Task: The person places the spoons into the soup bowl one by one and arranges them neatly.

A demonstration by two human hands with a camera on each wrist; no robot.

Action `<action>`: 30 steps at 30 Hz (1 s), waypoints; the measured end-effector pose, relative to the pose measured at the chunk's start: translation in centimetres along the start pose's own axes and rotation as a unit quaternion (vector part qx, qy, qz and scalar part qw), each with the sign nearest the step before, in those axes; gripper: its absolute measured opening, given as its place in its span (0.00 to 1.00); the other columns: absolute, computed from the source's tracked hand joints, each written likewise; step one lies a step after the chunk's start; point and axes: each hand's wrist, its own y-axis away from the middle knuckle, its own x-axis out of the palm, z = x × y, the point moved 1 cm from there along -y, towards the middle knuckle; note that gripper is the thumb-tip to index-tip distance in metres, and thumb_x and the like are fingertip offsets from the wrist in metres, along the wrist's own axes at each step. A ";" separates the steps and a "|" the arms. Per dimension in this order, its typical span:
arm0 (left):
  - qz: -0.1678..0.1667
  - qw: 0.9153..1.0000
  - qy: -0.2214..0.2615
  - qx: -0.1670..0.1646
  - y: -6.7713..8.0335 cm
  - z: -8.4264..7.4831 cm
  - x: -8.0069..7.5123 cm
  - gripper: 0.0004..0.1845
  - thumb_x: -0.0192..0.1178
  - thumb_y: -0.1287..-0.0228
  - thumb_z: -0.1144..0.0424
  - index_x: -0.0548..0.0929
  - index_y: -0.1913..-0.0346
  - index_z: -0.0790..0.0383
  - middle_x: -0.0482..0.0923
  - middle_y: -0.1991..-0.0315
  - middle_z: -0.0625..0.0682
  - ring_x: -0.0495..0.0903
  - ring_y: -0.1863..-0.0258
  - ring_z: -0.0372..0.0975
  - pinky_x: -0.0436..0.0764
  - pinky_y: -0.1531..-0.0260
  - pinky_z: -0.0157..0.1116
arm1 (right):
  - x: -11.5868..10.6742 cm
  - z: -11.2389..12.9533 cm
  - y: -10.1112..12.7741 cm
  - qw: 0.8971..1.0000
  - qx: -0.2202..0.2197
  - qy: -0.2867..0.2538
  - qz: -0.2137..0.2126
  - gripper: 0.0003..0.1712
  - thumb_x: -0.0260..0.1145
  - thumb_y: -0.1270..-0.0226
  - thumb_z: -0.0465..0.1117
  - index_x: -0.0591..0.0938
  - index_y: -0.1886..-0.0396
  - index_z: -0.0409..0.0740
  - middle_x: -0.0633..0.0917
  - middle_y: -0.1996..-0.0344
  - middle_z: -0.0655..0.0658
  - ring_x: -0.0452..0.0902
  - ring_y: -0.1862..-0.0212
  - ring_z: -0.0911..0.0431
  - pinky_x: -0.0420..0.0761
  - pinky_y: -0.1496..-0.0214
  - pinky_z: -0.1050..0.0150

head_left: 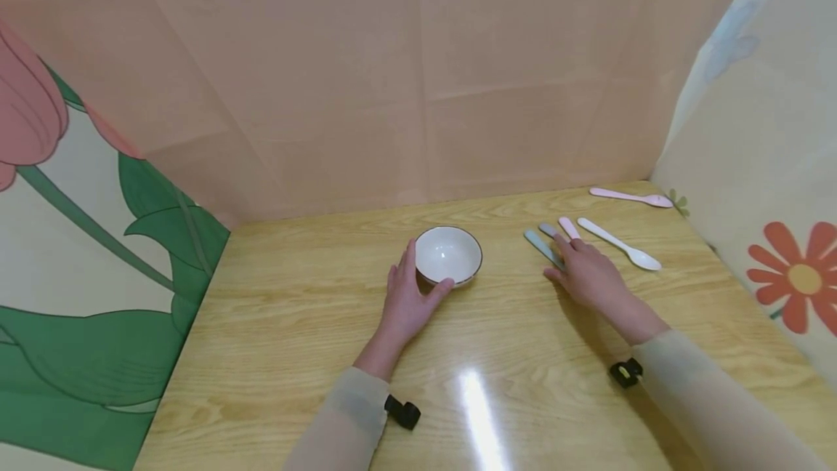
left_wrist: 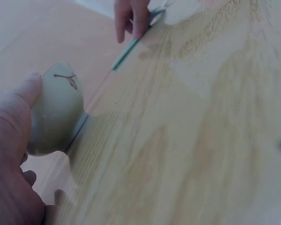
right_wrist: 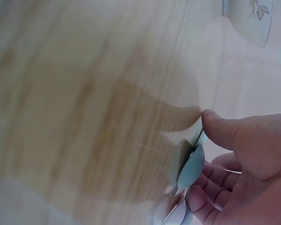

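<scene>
The white bowl [head_left: 448, 255] stands on the wooden table [head_left: 294, 311] just left of centre in the head view, and the left hand [head_left: 408, 296] cups its near-left side, fingers along the rim and thumb against the near wall. To the right, the right hand [head_left: 586, 272] lies over the lower ends of three spoons whose handles stick out beyond the fingertips: a blue-green spoon [head_left: 541, 246], a grey spoon [head_left: 548, 230] and a pink spoon [head_left: 569, 227]. A white spoon [head_left: 619, 244] lies just beside that hand, untouched, and a second pink spoon [head_left: 631, 198] lies farther back near the cloth wall. In the left wrist view the left thumb [left_wrist: 23, 96] presses the bowl's outer wall [left_wrist: 56, 110], which bears a small dark twig mark; across the table the right hand's fingers [left_wrist: 131, 18] rest on the blue-green handle [left_wrist: 129, 49]. In the right wrist view the right thumb [right_wrist: 225, 129] and curled fingers [right_wrist: 201, 199] pinch the blue-green spoon's bowl [right_wrist: 191, 166] on edge, with another pale spoon [right_wrist: 175, 215] below it; the white bowl shows at the top right corner [right_wrist: 250, 18].
</scene>
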 end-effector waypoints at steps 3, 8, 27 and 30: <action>-0.001 1.000 -0.004 0.003 -0.2 0.1 0.0 0.62 0.68 0.29 0.30 0.44 0.08 0.51 0.52 0.11 0.62 0.49 0.12 0.60 0.43 0.14 0.57 | -0.1 0.0 -0.1 1.000 -0.005 -0.004 -0.003 0.43 0.73 0.20 0.46 0.67 0.20 0.26 0.79 0.43 0.18 0.80 0.47 0.22 0.81 0.48 0.27; -0.001 1.000 -0.006 0.003 -0.3 0.2 0.1 0.61 0.68 0.29 0.30 0.43 0.08 0.50 0.52 0.11 0.62 0.49 0.12 0.59 0.43 0.14 0.57 | -0.4 0.3 -0.3 1.000 -0.011 -0.013 -0.006 0.38 0.75 0.22 0.43 0.71 0.24 0.26 0.82 0.51 0.24 0.83 0.53 0.28 0.82 0.53 0.30; -0.004 1.000 -0.008 0.017 -0.2 0.3 0.1 0.61 0.68 0.28 0.30 0.45 0.08 0.53 0.53 0.11 0.61 0.52 0.13 0.57 0.42 0.14 0.56 | 0.0 0.6 -0.8 0.999 -0.011 -0.029 0.012 0.12 0.71 0.29 0.37 0.73 0.61 0.44 0.74 0.79 0.51 0.72 0.75 0.51 0.71 0.75 0.51; -0.005 1.000 -0.005 0.015 -0.1 0.3 0.1 0.61 0.68 0.28 0.30 0.46 0.08 0.54 0.54 0.12 0.62 0.52 0.13 0.57 0.43 0.14 0.57 | 0.0 0.7 -0.7 1.000 -0.019 -0.025 0.003 0.11 0.69 0.33 0.35 0.72 0.65 0.45 0.71 0.80 0.50 0.71 0.75 0.50 0.69 0.76 0.52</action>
